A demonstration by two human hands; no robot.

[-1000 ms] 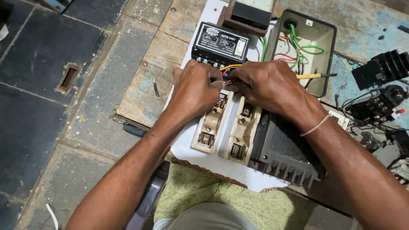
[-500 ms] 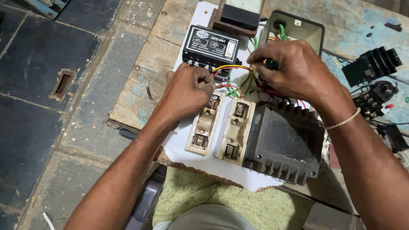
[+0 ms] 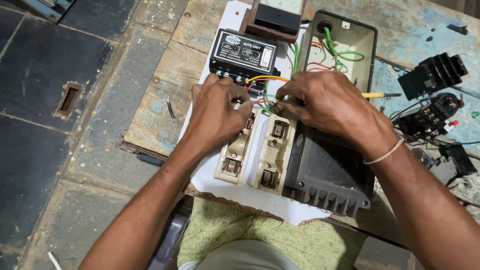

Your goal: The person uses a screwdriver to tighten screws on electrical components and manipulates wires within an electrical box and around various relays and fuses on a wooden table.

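Left hand (image 3: 217, 117): fingers curled, pinching wires (image 3: 262, 97) at top of left cream fuse holder (image 3: 236, 155).
Right hand (image 3: 327, 107): closed, gripping same wire bundle above right fuse holder (image 3: 272, 152).
Wires: btwn black control unit (image 3: 243, 52) and holders, on white board (image 3: 260, 197).
Progress: units mounted; yellow/red/green leads run to control unit; holder ends appear unfinished.
Open enclosure (image 3: 367, 40): wired, no cover.

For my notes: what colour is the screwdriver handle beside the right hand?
Yellow; the screwdriver handle shows in the head view, just past the right hand.
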